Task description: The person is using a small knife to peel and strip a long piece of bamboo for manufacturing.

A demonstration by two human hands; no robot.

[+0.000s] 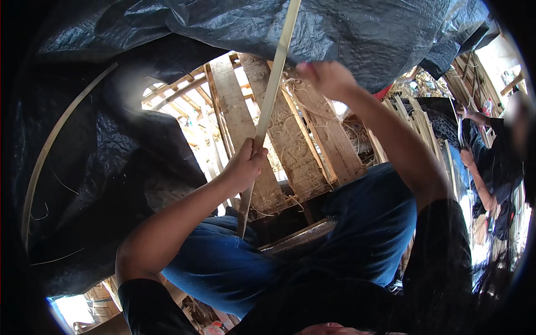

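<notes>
A long, flat, pale strip that looks like split bamboo runs steeply from the top edge down to my lap. My left hand is closed around its lower part, above my knee. Up and to the right, my right hand is raised apart from the strip, its fingers curled and blurred by motion. A bit of reddish pink shows at those fingers; what they hold is too smeared to name.
Wooden planks with thin shavings lie in front of my knees. Dark plastic sheeting hangs ahead and on the left, where another curved strip rests. At the right, another person's hands work beside bundled strips.
</notes>
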